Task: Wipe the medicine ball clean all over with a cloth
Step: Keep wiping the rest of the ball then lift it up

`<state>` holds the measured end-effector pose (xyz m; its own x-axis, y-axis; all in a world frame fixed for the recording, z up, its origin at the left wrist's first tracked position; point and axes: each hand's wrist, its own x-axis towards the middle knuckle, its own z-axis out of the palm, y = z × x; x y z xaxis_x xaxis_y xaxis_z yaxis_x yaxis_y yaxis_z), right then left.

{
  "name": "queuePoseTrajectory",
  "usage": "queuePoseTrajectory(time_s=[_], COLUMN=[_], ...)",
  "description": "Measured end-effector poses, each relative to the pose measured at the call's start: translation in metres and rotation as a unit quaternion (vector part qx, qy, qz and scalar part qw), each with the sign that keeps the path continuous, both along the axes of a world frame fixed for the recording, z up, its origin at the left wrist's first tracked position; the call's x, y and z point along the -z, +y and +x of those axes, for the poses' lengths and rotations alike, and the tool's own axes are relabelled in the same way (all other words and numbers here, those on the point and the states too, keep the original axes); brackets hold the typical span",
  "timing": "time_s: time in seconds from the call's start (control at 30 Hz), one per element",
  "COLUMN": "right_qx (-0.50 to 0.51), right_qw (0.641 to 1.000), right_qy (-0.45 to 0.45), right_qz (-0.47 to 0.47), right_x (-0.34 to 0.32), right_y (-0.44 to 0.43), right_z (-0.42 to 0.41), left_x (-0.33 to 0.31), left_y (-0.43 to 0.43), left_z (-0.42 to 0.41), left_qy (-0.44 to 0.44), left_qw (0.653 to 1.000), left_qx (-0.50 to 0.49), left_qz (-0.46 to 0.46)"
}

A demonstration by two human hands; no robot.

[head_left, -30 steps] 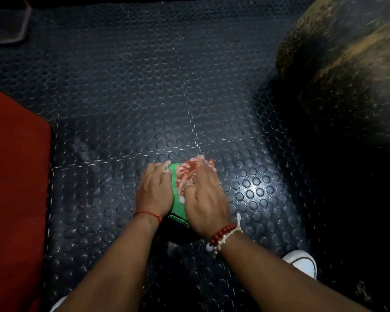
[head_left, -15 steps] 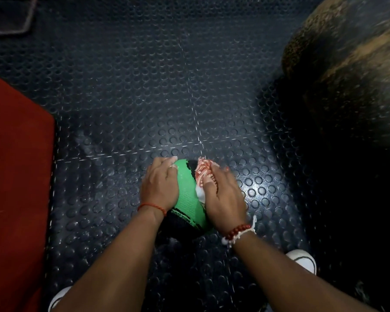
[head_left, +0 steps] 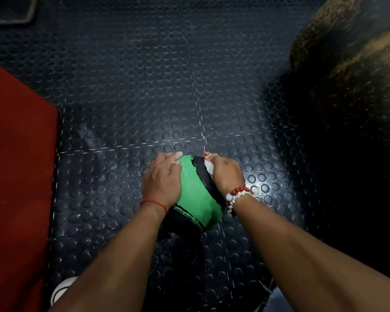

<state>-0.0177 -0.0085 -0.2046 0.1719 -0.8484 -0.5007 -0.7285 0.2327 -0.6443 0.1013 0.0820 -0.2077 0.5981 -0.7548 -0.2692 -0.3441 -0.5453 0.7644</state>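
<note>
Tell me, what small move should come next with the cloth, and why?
Probably slide the cloth under the right hand leftward over the bare green panel of the medicine ball, left hand steadying: the cloth sits only on the ball's black right side.

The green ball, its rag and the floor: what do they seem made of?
The medicine ball looks like matte rubber: fine pebbled grain on the green panel, rougher black band. The floor seems moulded rubber tiling, slightly glossy, with raised round studs and seams. The cloth, white with red print, is mostly hidden; likely thin fabric.

Dark studded rubber floor (head_left: 126, 91), red mat (head_left: 16, 165) at left
</note>
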Motion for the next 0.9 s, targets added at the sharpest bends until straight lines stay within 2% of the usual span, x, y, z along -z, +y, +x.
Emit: queuePoseTrajectory(time_s=[0.07,0.1,0.2,0.3,0.37,0.43,0.5,0.6,0.67,0.73,0.83,0.9], right_qx=[-0.044,-0.097,-0.232,-0.299,-0.289,-0.209,-0.145,-0.128,-0.153,-0.221,-0.319,-0.314], right_qw=[0.998,0.993,0.962,0.941,0.949,0.975,0.989,0.99,0.987,0.975,0.939,0.935], right_qy=[0.011,0.019,0.018,-0.008,-0.043,-0.058,-0.018,0.053,0.037,0.03,0.061,0.08], right_qz=[-0.039,-0.064,-0.143,-0.157,-0.12,-0.039,-0.016,-0.025,-0.015,-0.016,-0.115,-0.143], right_x=[-0.009,-0.017,-0.03,-0.027,-0.025,-0.02,-0.014,-0.026,-0.043,-0.06,-0.064,-0.047], right_y=[0.019,0.027,0.03,0.017,0.005,-0.004,-0.006,0.005,0.008,0.007,0.004,-0.003], right_z=[-0.003,-0.004,-0.006,-0.003,0.0,0.004,0.004,0.0,0.0,0.007,0.014,0.006], left_x=[0.0,-0.001,-0.002,0.0,0.0,-0.002,-0.003,-0.002,0.0,0.0,0.001,0.0], left_y=[-0.001,-0.001,0.0,0.003,0.005,0.003,0.001,-0.001,-0.002,-0.003,-0.002,-0.002], left_z=[0.002,0.003,0.006,0.01,0.01,0.006,0.003,0.004,0.006,0.007,0.007,0.008], left_qy=[-0.003,-0.004,0.004,0.014,0.016,0.01,0.004,0.006,0.009,0.009,0.005,0.002], left_qw=[1.0,1.0,1.0,1.0,1.0,1.0,1.0,1.0,1.0,1.0,1.0,1.0], left_qx=[0.008,0.014,0.02,0.009,0.012,0.012,0.007,0.004,-0.002,-0.005,0.001,0.002], left_qz=[0.005,0.006,-0.005,-0.009,-0.009,-0.008,-0.007,-0.009,-0.006,-0.004,-0.011,-0.01])
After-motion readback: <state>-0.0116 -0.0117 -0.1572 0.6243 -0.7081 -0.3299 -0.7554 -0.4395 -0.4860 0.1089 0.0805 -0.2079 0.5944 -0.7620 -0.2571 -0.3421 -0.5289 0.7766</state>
